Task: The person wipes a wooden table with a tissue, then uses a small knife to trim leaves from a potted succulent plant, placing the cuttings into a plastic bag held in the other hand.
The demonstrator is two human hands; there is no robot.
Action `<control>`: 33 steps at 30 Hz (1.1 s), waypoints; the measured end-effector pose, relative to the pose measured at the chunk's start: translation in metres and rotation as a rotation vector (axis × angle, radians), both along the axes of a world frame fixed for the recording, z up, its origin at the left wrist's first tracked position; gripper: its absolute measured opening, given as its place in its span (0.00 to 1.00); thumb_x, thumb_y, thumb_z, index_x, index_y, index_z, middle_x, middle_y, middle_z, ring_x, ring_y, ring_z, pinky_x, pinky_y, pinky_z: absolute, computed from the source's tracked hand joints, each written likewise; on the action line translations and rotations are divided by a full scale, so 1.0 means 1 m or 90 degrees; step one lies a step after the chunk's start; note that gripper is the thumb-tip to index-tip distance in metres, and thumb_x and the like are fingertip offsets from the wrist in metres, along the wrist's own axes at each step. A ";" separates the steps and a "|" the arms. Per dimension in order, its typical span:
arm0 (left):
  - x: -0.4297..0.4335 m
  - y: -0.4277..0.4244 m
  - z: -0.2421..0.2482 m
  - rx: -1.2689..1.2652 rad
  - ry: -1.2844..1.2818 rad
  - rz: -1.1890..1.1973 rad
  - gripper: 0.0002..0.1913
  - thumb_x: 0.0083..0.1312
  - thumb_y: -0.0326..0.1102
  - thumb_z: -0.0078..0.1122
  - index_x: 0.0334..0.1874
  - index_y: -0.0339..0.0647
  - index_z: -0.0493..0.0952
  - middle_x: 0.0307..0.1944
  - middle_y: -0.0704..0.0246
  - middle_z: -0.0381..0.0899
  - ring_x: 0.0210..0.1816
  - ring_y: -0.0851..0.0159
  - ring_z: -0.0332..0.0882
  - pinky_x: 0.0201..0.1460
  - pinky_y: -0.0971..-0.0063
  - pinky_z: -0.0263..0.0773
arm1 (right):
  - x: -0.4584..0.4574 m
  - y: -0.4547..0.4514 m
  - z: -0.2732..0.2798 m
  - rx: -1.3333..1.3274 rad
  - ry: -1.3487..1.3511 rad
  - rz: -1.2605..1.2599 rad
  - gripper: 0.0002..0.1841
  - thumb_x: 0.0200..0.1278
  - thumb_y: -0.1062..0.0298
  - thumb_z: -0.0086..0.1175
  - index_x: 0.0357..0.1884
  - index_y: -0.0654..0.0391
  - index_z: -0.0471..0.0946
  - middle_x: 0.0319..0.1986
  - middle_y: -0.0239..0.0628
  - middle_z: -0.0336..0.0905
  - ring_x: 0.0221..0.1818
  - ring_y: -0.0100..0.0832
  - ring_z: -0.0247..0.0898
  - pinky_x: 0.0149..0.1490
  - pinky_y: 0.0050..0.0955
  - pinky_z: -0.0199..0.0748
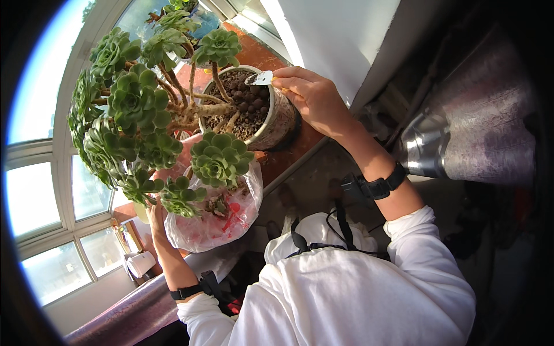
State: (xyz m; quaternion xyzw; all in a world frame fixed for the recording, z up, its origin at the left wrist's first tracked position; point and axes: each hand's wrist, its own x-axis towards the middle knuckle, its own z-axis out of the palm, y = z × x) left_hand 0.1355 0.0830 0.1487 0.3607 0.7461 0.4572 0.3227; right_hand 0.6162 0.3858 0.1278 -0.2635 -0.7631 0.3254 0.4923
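Observation:
A branching succulent with green rosettes (pixel 137 101) leans left out of a round ceramic pot (pixel 279 119). Dark soil and several brown round pellets (pixel 253 101) lie around its stems. My right hand (pixel 303 91) pinches a small white scoop (pixel 261 78) at the pot's rim, its blade over the pellets and specked with soil. Partly hidden by the lower rosettes, my left hand (pixel 156 215) is raised against the plant's underside; its fingertips are covered, so its grip is unclear. Between my arms sits a clear plastic bag (pixel 212 235) with red print and plant bits inside.
The pot stands on a reddish-brown ledge (pixel 281 166) beside framed windows (pixel 62 190). A white wall (pixel 333 39) rises at the right. Behind the plant is another pot with blue wrapping (pixel 205 24). A white container (pixel 140 264) stands at lower left, near purplish fabric (pixel 130 309).

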 end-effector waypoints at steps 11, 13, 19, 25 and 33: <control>0.014 0.003 0.002 -0.066 0.064 0.054 0.38 0.69 0.53 0.61 0.75 0.35 0.64 0.64 0.61 0.76 0.60 0.64 0.79 0.61 0.71 0.76 | 0.011 -0.057 0.003 -0.015 -0.022 -0.027 0.12 0.62 0.80 0.62 0.48 0.60 0.83 0.49 0.40 0.84 0.49 0.41 0.83 0.50 0.30 0.83; 0.018 0.005 0.006 -0.096 0.084 0.061 0.39 0.69 0.53 0.61 0.75 0.35 0.64 0.64 0.61 0.76 0.61 0.64 0.79 0.61 0.71 0.76 | 0.008 -0.069 0.006 -0.012 0.002 0.013 0.12 0.62 0.80 0.62 0.48 0.60 0.83 0.48 0.40 0.84 0.48 0.40 0.83 0.50 0.30 0.83; 0.054 0.020 0.019 0.000 0.041 0.092 0.25 0.70 0.46 0.59 0.63 0.36 0.70 0.50 0.68 0.76 0.47 0.71 0.75 0.48 0.77 0.70 | 0.006 -0.061 0.006 0.013 0.034 -0.064 0.11 0.63 0.80 0.62 0.47 0.62 0.83 0.48 0.40 0.84 0.46 0.39 0.83 0.47 0.30 0.82; 0.071 0.030 0.021 0.085 -0.011 0.103 0.11 0.70 0.35 0.55 0.48 0.36 0.78 0.31 0.78 0.77 0.29 0.80 0.70 0.31 0.85 0.63 | 0.004 -0.074 -0.002 0.013 0.003 -0.067 0.11 0.60 0.77 0.64 0.46 0.60 0.83 0.46 0.39 0.84 0.47 0.43 0.82 0.50 0.34 0.81; 0.056 0.029 0.025 -0.014 -0.011 -0.066 0.33 0.70 0.48 0.57 0.74 0.38 0.66 0.63 0.67 0.76 0.57 0.70 0.76 0.58 0.78 0.71 | 0.023 -0.078 -0.020 -0.636 0.472 -0.082 0.13 0.77 0.63 0.53 0.52 0.60 0.81 0.45 0.40 0.85 0.38 0.29 0.85 0.32 0.18 0.71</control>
